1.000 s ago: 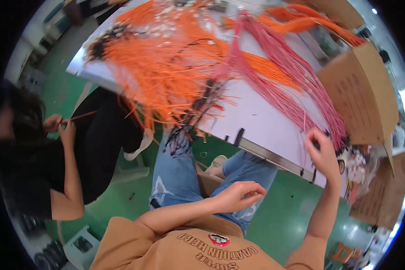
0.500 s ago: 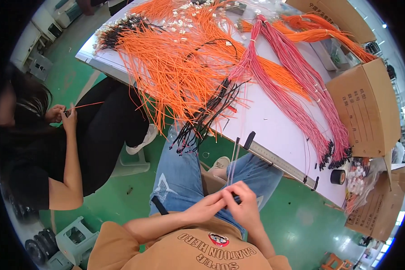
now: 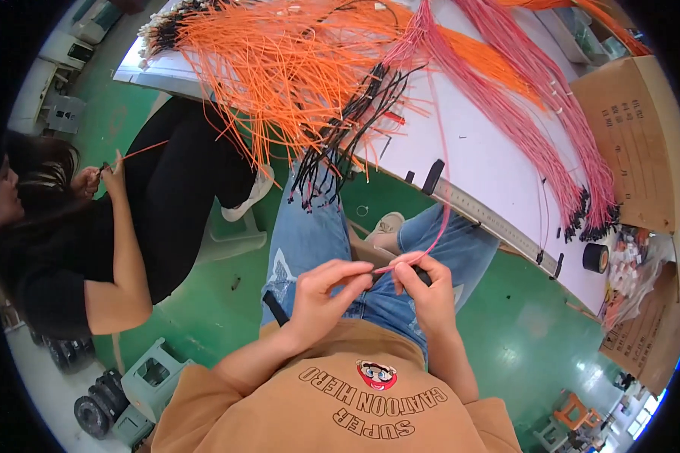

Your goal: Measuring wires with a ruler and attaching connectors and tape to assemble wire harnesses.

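Left hand: my thumb and forefinger (image 3: 369, 267) are pinched together on a dark tip (image 3: 378, 271), just above my lap; left hand (image 3: 319, 303) otherwise loosely curled.
Right hand: my right hand (image 3: 434, 298) sits just beside it, thumb and forefinger narrowed on the pink wire (image 3: 446, 213). Something black lies in the curl of those fingers; they cover most of it, so I cannot tell what it is.
Pink wire: it runs between my two pinches, then loops up on the far side of my right hand, over the table edge and onto the white table (image 3: 468, 162).
Pink bundles: two long pink bundles (image 3: 499, 113) lie on the table, far to near right, their near ends all showing black tips (image 3: 608, 219).
Orange wires: a loose, tangled heap of orange wires (image 3: 272, 83) at far left, with black leads (image 3: 347, 121) hanging over the near edge.
Beside the bundles: a metal ruler (image 3: 491, 215) along the near edge, a black tape roll (image 3: 595, 257) at the right, a cardboard box (image 3: 638, 151) beyond.
To my left: a co-worker's hands (image 3: 112, 181) holding a reddish wire.
Progress: the bundled pink ends look done, I judge; this single wire seems midway, in my fingers and not yet laid with them.
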A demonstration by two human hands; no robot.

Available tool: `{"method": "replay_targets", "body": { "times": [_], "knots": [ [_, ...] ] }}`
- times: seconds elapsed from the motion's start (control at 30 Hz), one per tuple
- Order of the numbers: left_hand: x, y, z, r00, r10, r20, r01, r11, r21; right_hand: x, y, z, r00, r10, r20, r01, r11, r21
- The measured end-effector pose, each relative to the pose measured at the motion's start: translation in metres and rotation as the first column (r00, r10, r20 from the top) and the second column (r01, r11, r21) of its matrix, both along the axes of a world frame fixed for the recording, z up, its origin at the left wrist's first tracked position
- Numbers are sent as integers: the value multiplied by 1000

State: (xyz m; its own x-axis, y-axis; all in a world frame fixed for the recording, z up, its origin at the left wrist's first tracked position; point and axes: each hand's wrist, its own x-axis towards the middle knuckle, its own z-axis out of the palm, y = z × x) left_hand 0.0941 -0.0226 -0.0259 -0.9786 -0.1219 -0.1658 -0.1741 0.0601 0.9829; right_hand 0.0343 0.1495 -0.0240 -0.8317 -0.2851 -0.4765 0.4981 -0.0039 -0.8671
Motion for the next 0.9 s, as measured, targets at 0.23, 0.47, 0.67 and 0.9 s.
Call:
{"method": "replay_targets", "body": {
  "times": [0.23, 0.47, 0.67, 0.9],
  "knots": [
    [-27, 11, 20, 976, -66, 209, -28, 910, 415, -4, -5, 5, 986, -117, -114, 97, 981, -168],
    [-26, 10, 23, 990, -68, 121, -18, 799, 601, -12, -2, 5, 986, -121, -112, 103, 982, -156],
    [-20, 4, 17, 988, -116, 98, 49, 854, 518, -7, -1, 7, 992, -120, -42, 107, 967, -230],
    [-19, 5, 15, 994, -110, 20, 88, 881, 465, -4, -3, 10, 989, -100, -111, 75, 975, -208]
  ]
}}
